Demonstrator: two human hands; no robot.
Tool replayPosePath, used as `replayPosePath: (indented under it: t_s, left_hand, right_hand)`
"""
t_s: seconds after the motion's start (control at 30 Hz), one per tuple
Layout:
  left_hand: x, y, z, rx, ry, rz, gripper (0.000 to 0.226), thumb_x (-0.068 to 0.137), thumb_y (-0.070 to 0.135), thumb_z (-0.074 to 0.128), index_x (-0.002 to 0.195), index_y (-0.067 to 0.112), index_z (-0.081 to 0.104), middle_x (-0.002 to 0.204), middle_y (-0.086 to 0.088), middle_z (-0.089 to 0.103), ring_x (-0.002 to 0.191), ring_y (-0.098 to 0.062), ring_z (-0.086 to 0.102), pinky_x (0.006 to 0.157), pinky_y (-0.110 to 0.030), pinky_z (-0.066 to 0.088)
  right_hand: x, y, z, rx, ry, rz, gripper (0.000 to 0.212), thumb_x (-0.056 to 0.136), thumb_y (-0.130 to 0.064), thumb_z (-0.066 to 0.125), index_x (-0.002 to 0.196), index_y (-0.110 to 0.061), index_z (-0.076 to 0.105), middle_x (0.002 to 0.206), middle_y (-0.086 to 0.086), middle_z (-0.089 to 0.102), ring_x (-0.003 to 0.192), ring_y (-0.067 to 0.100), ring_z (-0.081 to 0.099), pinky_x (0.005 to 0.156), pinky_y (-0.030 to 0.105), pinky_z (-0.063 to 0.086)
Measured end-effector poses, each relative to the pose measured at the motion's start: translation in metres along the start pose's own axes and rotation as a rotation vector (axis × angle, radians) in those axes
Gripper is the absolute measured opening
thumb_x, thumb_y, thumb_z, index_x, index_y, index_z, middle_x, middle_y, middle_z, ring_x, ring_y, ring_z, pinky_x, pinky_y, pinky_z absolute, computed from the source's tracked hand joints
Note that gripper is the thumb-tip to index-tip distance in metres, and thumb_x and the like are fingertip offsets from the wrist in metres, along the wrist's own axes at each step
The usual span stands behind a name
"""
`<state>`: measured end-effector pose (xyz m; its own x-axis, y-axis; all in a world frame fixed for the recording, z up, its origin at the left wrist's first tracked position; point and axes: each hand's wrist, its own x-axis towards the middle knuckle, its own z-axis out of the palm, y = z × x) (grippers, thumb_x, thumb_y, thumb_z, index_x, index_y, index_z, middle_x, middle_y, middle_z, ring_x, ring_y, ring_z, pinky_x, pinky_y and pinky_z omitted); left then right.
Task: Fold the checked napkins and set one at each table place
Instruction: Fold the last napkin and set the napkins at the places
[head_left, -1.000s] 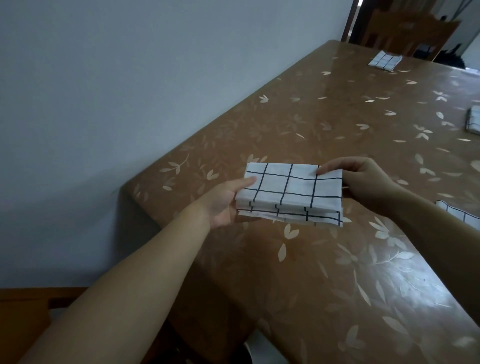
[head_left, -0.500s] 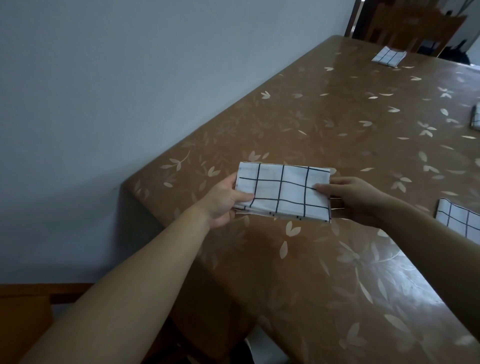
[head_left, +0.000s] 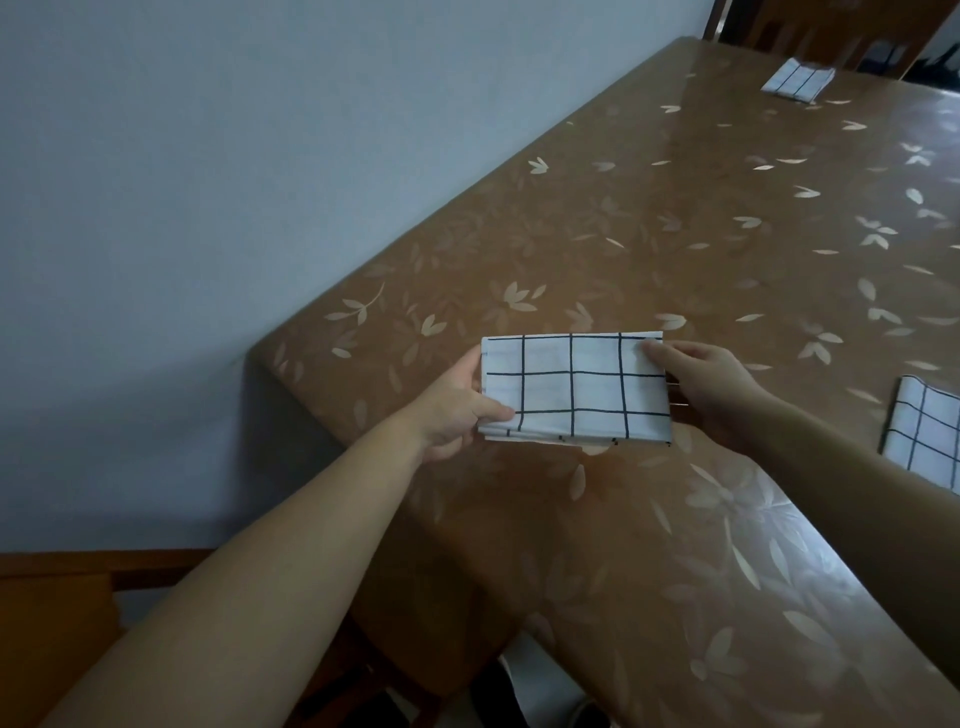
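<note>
A folded white napkin with a dark check (head_left: 574, 389) lies flat near the table's near-left corner, held at both ends. My left hand (head_left: 457, 410) pinches its left end, thumb on top near the front edge. My right hand (head_left: 711, 384) grips the right end, fingers resting on the far right corner. Whether the napkin rests fully on the table I cannot tell. Another folded checked napkin (head_left: 927, 434) lies at the right edge of view, and a third (head_left: 797, 80) sits at the far end of the table.
The table (head_left: 675, 223) wears a shiny brown cloth with pale leaf prints; its left side runs along a plain wall. A wooden chair (head_left: 57, 597) shows at the lower left, and another chair back stands beyond the far end.
Both hands have carried the napkin a little away from me and lowered it toward the table, so it now lies flatter and squarer. My head has tilted, shifting the view.
</note>
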<state>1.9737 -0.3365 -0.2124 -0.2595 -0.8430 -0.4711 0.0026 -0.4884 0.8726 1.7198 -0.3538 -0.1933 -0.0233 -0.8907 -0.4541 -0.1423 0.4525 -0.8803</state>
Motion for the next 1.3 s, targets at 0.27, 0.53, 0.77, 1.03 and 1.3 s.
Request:
replayPosePath:
  t_s: [0.27,0.53,0.77,1.03,1.3]
  left_hand:
    - [0.003,-0.014,-0.005,0.043,0.085,-0.019,0.097,0.078,-0.025,0.055,0.151,0.030,0.022,0.132,-0.016,0.055,0.116,-0.032,0.059,0.084,-0.043,0.057]
    - [0.010,-0.066,-0.005,0.919,0.381,0.071,0.082,0.084,0.017,0.062,0.152,0.033,0.019,0.156,0.002,0.024,0.140,-0.021,0.029,0.110,-0.047,0.036]
    - [0.052,-0.106,0.025,1.495,0.184,0.252,0.063,0.099,0.042,0.028,0.155,0.028,0.000,0.163,0.002,-0.005,0.149,-0.018,-0.011,0.119,-0.048,-0.006]
    - [0.062,-0.126,0.029,1.539,0.210,0.151,0.068,0.097,0.060,0.013,0.152,0.030,-0.011,0.161,-0.002,-0.016,0.147,-0.022,-0.020,0.118,-0.050,-0.010]
    - [0.043,-0.128,0.011,1.538,0.265,0.018,0.093,0.080,0.082,0.007,0.151,0.027,-0.019,0.159,-0.005,-0.026,0.145,-0.025,-0.026,0.117,-0.053,-0.011]
  right_hand:
    - [0.016,0.010,0.010,-0.064,0.017,0.024,0.013,0.095,-0.021,0.060,0.093,-0.010,0.067,0.090,0.009,0.068,0.078,0.022,0.066,0.067,0.034,0.055]
    - [0.044,0.071,0.037,-0.482,0.042,-0.048,0.017,0.093,-0.025,0.057,0.092,-0.010,0.067,0.086,0.009,0.067,0.080,0.028,0.065,0.067,0.038,0.057]
    - [0.038,0.117,0.059,-1.118,0.151,-0.569,0.049,0.095,-0.032,0.046,0.142,-0.016,0.044,0.154,0.004,0.034,0.143,0.025,0.027,0.113,0.044,0.023]
    - [0.051,0.143,0.055,-1.383,-0.091,-0.485,0.069,0.096,-0.058,0.011,0.155,-0.023,0.002,0.163,-0.004,-0.003,0.149,0.014,-0.007,0.118,0.045,-0.007]
    - [0.051,0.128,0.033,-1.457,-0.071,-0.335,0.072,0.096,-0.060,0.014,0.155,-0.021,-0.001,0.163,-0.003,-0.007,0.149,0.018,-0.011,0.118,0.051,-0.005]
